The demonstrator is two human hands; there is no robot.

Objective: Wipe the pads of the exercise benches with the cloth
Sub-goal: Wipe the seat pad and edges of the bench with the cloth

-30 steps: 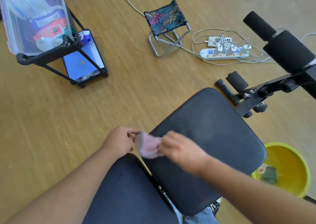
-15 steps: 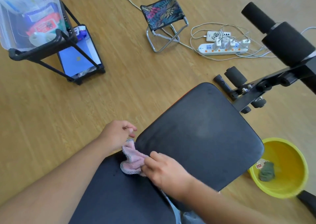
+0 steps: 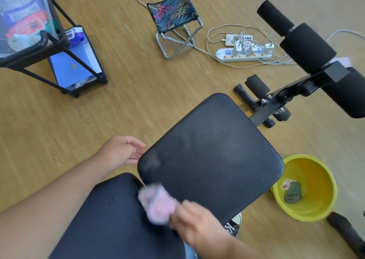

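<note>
One right hand [image 3: 197,222] presses the pink cloth [image 3: 157,204] (blurred, long axis diagonal) onto the pad [image 3: 213,156].

No wording is reading clearly anywhere: the sticker [image 3: 286,184] inside the yellow basin [image 3: 318,209] and the packages [image 3: 23,26] in the clear bin are showing only blurred print.

Right hand [image 3: 197,222] blurred, fingers closed on cloth [image 3: 157,204]. Left hand [image 3: 121,153] held loosely spread, fingers slightly curled, empty. Both forearms bare, extended forward.
</note>
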